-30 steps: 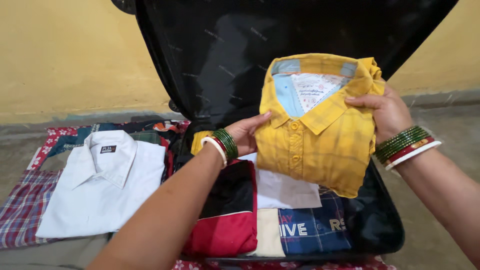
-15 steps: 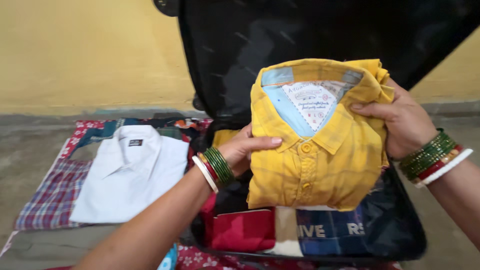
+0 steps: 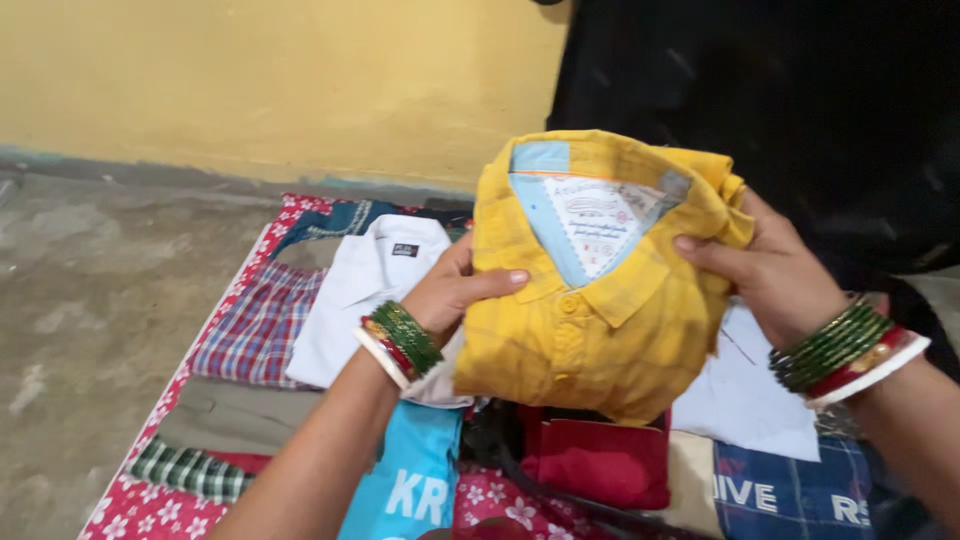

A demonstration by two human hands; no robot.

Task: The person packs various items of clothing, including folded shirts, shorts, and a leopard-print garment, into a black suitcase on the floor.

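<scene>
I hold a folded yellow checked shirt (image 3: 590,320) up in front of me with both hands. My left hand (image 3: 450,290) grips its left side, thumb across the front by the collar. My right hand (image 3: 770,270) grips its right shoulder. Both wrists wear green, red and white bangles. The shirt hangs over the left edge of the open black suitcase (image 3: 800,110), above a folded red garment (image 3: 600,460). A folded white shirt (image 3: 365,290) lies just left of my left hand.
Folded clothes lie on a red floral cloth (image 3: 140,500) on the concrete floor: a plaid shirt (image 3: 255,325), an olive piece (image 3: 235,415), a green check piece (image 3: 190,468), a blue printed shirt (image 3: 410,485). The suitcase holds a white garment (image 3: 745,395) and navy printed one (image 3: 790,490). A yellow wall stands behind.
The yellow shirt has moved left and toward me, from over the middle of the suitcase to over its left edge. My view has swung left, showing more clothes on the floor.
</scene>
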